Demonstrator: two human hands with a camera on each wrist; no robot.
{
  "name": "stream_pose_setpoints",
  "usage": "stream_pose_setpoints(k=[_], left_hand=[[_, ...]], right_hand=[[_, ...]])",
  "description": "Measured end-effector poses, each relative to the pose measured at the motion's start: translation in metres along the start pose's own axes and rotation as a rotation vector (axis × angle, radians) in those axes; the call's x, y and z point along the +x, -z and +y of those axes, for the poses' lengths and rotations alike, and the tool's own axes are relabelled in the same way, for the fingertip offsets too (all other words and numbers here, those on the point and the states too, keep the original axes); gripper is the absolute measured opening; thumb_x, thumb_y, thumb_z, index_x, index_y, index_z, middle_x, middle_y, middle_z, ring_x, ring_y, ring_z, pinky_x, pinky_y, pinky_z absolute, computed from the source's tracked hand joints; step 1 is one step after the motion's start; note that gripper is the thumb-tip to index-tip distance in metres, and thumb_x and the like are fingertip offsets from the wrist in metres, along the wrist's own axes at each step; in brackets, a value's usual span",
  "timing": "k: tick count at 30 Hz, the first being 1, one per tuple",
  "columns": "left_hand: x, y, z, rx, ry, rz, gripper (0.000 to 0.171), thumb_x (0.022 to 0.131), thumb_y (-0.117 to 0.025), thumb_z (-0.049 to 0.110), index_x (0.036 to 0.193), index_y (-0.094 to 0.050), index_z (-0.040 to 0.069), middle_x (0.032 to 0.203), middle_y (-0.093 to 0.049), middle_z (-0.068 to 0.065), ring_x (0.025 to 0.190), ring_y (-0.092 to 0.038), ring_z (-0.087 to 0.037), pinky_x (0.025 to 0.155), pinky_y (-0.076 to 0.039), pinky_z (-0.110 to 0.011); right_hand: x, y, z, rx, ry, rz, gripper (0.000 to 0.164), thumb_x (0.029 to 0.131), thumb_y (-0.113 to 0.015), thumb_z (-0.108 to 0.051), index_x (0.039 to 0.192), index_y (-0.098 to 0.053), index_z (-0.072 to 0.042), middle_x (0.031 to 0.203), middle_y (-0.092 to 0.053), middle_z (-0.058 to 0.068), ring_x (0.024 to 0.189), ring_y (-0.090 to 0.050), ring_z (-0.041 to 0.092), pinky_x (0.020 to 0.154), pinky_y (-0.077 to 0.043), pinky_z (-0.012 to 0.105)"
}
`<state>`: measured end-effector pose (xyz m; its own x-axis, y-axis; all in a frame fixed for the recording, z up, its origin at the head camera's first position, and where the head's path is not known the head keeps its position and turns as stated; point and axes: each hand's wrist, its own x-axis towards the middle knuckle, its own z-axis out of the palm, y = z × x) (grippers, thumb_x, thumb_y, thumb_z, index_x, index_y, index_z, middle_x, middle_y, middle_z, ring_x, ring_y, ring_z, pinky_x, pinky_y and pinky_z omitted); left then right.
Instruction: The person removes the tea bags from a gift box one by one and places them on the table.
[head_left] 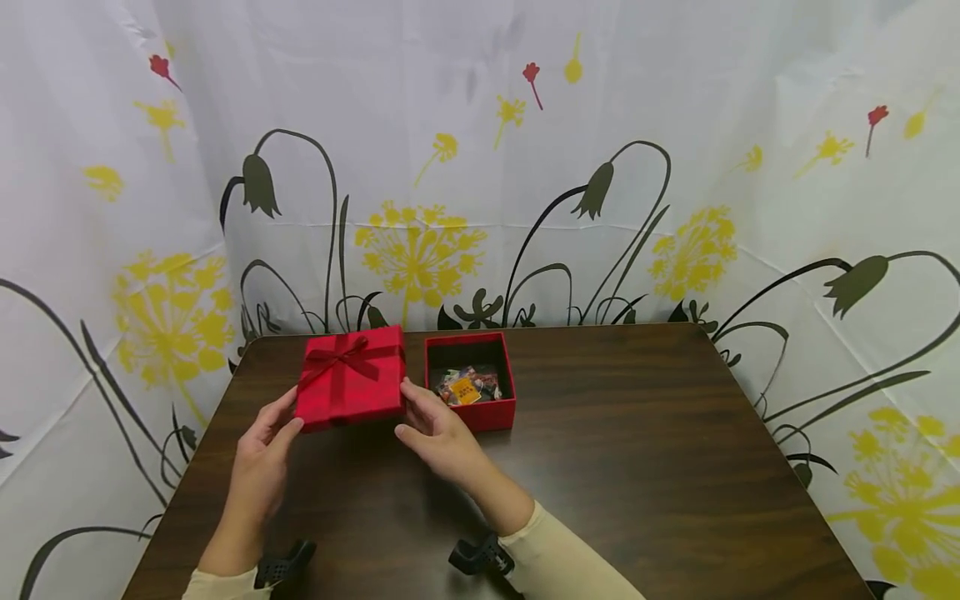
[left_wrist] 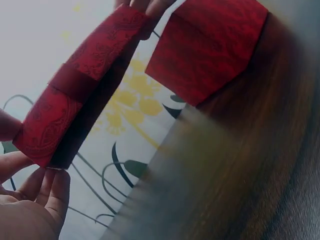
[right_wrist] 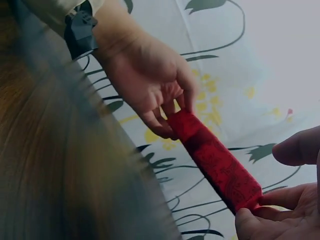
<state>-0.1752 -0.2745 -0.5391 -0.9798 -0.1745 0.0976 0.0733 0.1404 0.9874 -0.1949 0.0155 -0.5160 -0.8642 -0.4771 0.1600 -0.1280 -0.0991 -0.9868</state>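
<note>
A red gift-box lid point(head_left: 351, 379) with a dark red ribbon and bow is held up, tilted, over the left part of the table. My left hand point(head_left: 258, 462) grips its left side, thumb at the near corner; the left wrist view shows its fingers under the lid's point(left_wrist: 52, 117) rim. At the lid's right edge, my right hand point(head_left: 446, 437) holds a corner with its fingertips. In the right wrist view its thumb stands apart from the lid point(right_wrist: 220, 167). The matching red box base point(head_left: 487, 417) stands uncovered just right of the lid, with small colourful packets point(head_left: 465, 388) inside.
The dark wood table point(head_left: 637, 467) stretches away to the right of the box. Behind it hangs a white curtain point(head_left: 465, 108) printed with flowers. Black wrist devices point(head_left: 480, 556) are worn on both wrists.
</note>
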Motion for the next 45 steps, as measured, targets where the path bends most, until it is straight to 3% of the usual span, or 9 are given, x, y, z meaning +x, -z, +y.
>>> stream_pose_setpoints(k=[6,10,18,27,30,34,36,41,45], left_hand=[[0.003,0.004,-0.016,-0.136,0.049,-0.071,0.059,0.113,-0.059,0.016,0.167,-0.040,0.000,0.154,-0.053,0.005,0.133,-0.054,0.007,0.104,-0.045,-0.003],[0.008,0.004,-0.027,-0.221,0.100,-0.136,0.065,0.114,-0.060,0.017,0.168,-0.033,-0.004,0.162,-0.047,-0.003,0.130,-0.055,0.016,0.106,-0.046,-0.005],[0.009,0.005,-0.032,-0.168,0.160,-0.138,0.068,0.114,-0.060,0.026,0.169,-0.033,-0.002,0.176,-0.030,-0.016,0.139,-0.047,0.014,0.107,-0.043,-0.004],[0.008,0.008,-0.039,-0.043,0.219,-0.123,0.066,0.114,-0.060,0.029,0.169,-0.037,0.002,0.170,-0.037,-0.015,0.129,-0.048,0.018,0.102,-0.042,-0.001],[0.011,0.009,-0.038,0.027,0.272,-0.150,0.069,0.113,-0.063,0.028,0.172,-0.033,0.007,0.175,-0.033,-0.014,0.138,-0.049,0.006,0.098,-0.043,0.000],[0.012,0.011,-0.037,0.163,0.330,-0.193,0.075,0.111,-0.066,0.027,0.174,-0.027,0.013,0.181,-0.022,-0.017,0.157,-0.041,-0.029,0.092,-0.044,0.000],[0.011,0.012,-0.037,0.230,0.315,-0.205,0.077,0.111,-0.067,0.028,0.174,-0.027,0.013,0.181,-0.023,-0.021,0.161,-0.036,-0.040,0.089,-0.044,0.001],[0.010,0.013,-0.039,0.345,0.284,-0.223,0.081,0.108,-0.070,0.034,0.174,-0.028,0.012,0.174,-0.033,-0.027,0.152,-0.042,-0.043,0.084,-0.043,-0.004],[0.012,0.011,-0.040,0.340,0.274,-0.224,0.082,0.108,-0.070,0.039,0.174,-0.028,0.012,0.170,-0.038,-0.027,0.146,-0.043,-0.038,0.085,-0.044,-0.008]], right_hand=[[0.003,-0.006,0.016,-0.126,-0.041,0.027,0.067,0.110,-0.067,-0.020,0.168,-0.038,-0.003,0.176,-0.035,0.007,0.163,-0.038,0.021,0.129,-0.035,0.035],[0.004,-0.012,0.026,-0.247,-0.084,0.047,0.077,0.109,-0.068,-0.039,0.171,-0.035,-0.007,0.170,-0.035,0.003,0.160,-0.040,0.015,0.130,-0.036,0.035],[0.000,-0.018,0.030,-0.453,-0.046,0.014,0.085,0.105,-0.068,-0.050,0.174,-0.030,-0.016,0.178,-0.028,0.002,0.163,-0.037,0.023,0.133,-0.034,0.046],[-0.003,-0.020,0.038,-0.484,-0.123,-0.014,0.083,0.105,-0.066,-0.055,0.174,-0.031,-0.024,0.184,-0.018,-0.003,0.168,-0.027,0.023,0.134,-0.030,0.055],[-0.003,-0.021,0.042,-0.462,-0.166,-0.021,0.084,0.106,-0.066,-0.053,0.174,-0.031,-0.021,0.184,-0.017,0.000,0.168,-0.026,0.024,0.134,-0.029,0.053],[-0.002,-0.022,0.049,-0.416,-0.239,-0.047,0.085,0.106,-0.068,-0.051,0.174,-0.030,-0.016,0.185,-0.014,0.002,0.170,-0.022,0.023,0.135,-0.029,0.048],[-0.002,-0.023,0.051,-0.414,-0.262,-0.057,0.086,0.106,-0.068,-0.051,0.174,-0.030,-0.015,0.185,-0.013,0.003,0.170,-0.019,0.023,0.135,-0.027,0.049],[0.000,-0.022,0.058,-0.420,-0.283,-0.043,0.086,0.105,-0.068,-0.053,0.173,-0.032,-0.015,0.185,-0.014,0.002,0.171,-0.018,0.023,0.137,-0.023,0.051],[0.003,-0.019,0.064,-0.386,-0.281,-0.034,0.084,0.105,-0.070,-0.048,0.172,-0.034,-0.013,0.185,-0.016,0.004,0.171,-0.019,0.024,0.136,-0.025,0.047]])
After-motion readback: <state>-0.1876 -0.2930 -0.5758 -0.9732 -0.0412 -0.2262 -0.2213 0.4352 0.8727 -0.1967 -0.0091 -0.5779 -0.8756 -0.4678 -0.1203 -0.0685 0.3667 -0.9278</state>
